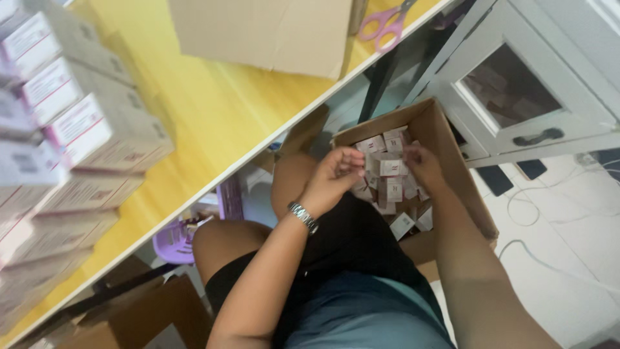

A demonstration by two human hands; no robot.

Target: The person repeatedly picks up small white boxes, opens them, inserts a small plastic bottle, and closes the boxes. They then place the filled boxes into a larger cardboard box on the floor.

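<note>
The person sits with bare knees showing, dark shorts and a grey-blue shirt below the camera, both forearms reaching forward over the lap. The left hand [332, 178] wears a metal wristwatch [303, 216] and is curled, its fingers [354, 169] closed on the edge of a small white carton [391, 167] with a pink mark. The right hand [421, 163] meets it from the other side, fingers pinching the same carton, so the little box is held between the two hands just above an open brown cardboard box [452, 155]. That box sits past the knees, low beside the desk, and it is filled with more small white cartons [399, 223] lying loose at all angles; the view is blurred, so I cannot tell whether the held one is clear of the heap or still touching it.

To the left runs a yellow desk [213, 110] with a white edge. On its near end stand stacks of larger white-and-pink boxes [84, 129], piled several high. Farther along the desk sits a big plain cardboard carton [265, 32], and just beyond it a pair of scissors with pink-purple handles [386, 26].

Under the desk a purple plastic stool [173, 240] shows near the left knee, with brown cardboard [161, 310] lying on the floor by it. Beyond the open box stands a white cabinet [516, 97] with a glass-paned door and a dark handle, and a pale cable [536, 220] loops over the light floor at the right.
</note>
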